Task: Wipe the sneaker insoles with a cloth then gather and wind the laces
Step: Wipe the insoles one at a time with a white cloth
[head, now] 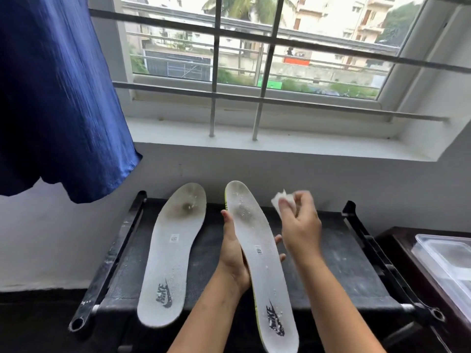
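Left hand (pixel 233 253) grips the raised insole (pixel 257 261) from beneath; right hand (pixel 300 222) pinches a cloth (pixel 279 198) just beside it

A black fabric-topped rack (pixel 331 271) with dusty side rails is standing below the window sill. One white Nike insole (pixel 171 253) is lying flat on its fabric, toe toward the wall, heel overhanging the near edge, dark stain near the forefoot.

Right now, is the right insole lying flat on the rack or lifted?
Lifted. The left hand holds the right insole tilted above the rack; the other insole lies flat.
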